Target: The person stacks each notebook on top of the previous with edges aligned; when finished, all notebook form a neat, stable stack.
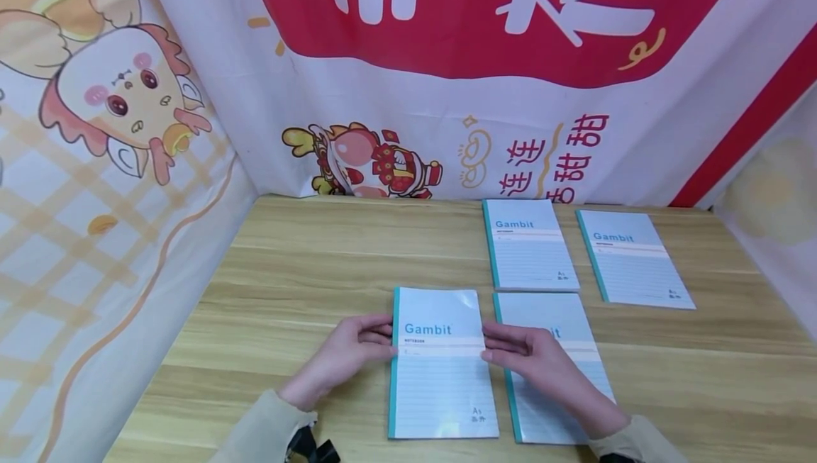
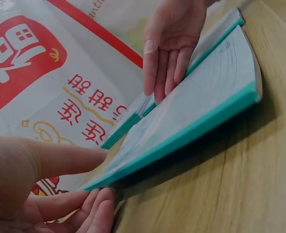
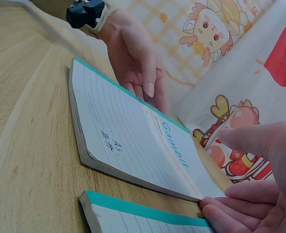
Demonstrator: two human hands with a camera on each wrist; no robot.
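A white Gambit notebook [image 1: 440,385] with a teal spine lies in front, between the two hands. At its spine, the left hand [image 1: 347,356] touches the edge with its fingertips. In the left wrist view, the left thumb [image 2: 70,158] is above the cover and the fingers are low by the spine, over a dark shadow. The right hand [image 1: 542,360] touches the opposite edge with extended fingers, its thumb raised off the cover in the right wrist view. Under the right hand lies a second notebook [image 1: 549,413], its title partly hidden.
Behind these lie two matching notebooks, one at the back [image 1: 530,254] and one to its right [image 1: 638,264]. The wooden table [image 1: 306,257] meets a printed cloth backdrop [image 1: 383,94] at the back and another patterned cloth on the left.
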